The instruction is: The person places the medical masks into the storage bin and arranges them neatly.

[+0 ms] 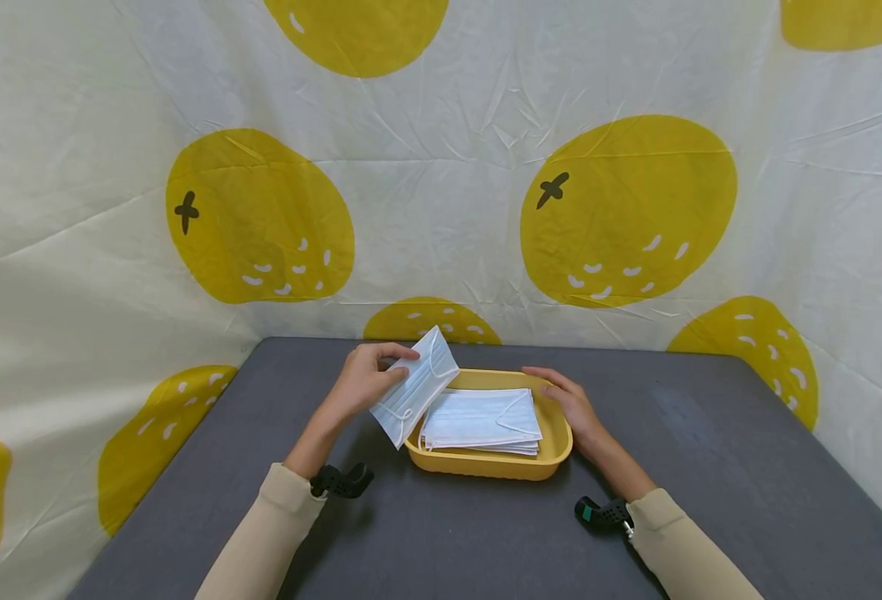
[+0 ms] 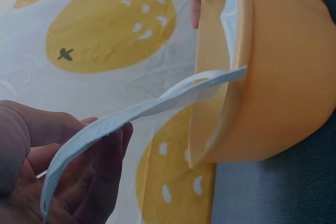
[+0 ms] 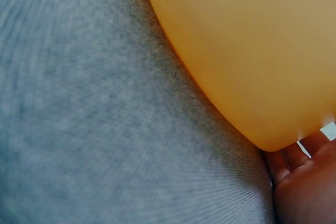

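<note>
My left hand [image 1: 366, 375] pinches a light blue face mask [image 1: 420, 385] between thumb and fingers, tilted over the left end of a yellow plastic basket [image 1: 486, 467]. In the left wrist view the mask [image 2: 142, 109] appears nearly edge-on, its lower end overlapping the basket's rim [image 2: 242, 35]. A stack of flat face masks [image 1: 478, 417] with white ear loops lies inside the basket. At the opposite end, my right hand [image 1: 572, 408] holds the basket by its right rim. The right wrist view shows its fingers [image 3: 294, 158] against the basket's outer side [image 3: 252, 51].
The basket stands on a dark grey table [image 1: 711, 467]. Behind the table hangs a white cloth [image 1: 441, 225] printed with large yellow fruit. A black wrist camera [image 1: 342, 481] is on the left wrist, and another [image 1: 602, 512] is on the right.
</note>
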`<action>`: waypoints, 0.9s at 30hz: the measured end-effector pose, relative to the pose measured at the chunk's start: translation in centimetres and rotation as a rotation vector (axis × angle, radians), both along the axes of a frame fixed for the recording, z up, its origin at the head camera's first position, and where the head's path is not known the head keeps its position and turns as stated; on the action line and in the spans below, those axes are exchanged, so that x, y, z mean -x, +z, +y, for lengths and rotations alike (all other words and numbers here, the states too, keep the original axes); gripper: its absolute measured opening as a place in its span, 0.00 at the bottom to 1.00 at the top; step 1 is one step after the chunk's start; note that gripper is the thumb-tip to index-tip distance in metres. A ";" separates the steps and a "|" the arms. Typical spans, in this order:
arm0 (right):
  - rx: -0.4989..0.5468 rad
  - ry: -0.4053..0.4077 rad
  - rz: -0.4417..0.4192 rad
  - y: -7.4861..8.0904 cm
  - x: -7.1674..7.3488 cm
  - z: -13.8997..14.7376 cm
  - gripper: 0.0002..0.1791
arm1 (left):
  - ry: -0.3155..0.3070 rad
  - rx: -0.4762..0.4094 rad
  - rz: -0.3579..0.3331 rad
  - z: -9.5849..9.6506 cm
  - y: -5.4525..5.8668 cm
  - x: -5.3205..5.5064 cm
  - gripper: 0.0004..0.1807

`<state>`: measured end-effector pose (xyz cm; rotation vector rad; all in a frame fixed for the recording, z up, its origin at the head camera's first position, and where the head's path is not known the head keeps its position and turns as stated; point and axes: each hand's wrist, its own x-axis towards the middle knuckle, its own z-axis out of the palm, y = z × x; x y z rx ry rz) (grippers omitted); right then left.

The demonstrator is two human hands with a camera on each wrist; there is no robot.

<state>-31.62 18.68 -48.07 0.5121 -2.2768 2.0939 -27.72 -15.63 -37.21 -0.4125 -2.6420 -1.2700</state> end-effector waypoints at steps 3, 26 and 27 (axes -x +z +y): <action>0.002 -0.001 0.001 0.1 0.0 -0.1 0.21 | 0.000 0.003 0.004 0.0 0.0 0.0 0.13; 0.002 0.007 0.013 -0.2 0.0 0.0 0.21 | 0.014 0.010 -0.004 0.3 -0.4 -0.1 0.13; -0.001 0.009 0.014 -0.2 0.0 0.1 0.21 | 0.016 0.012 -0.005 0.3 -0.4 0.0 0.13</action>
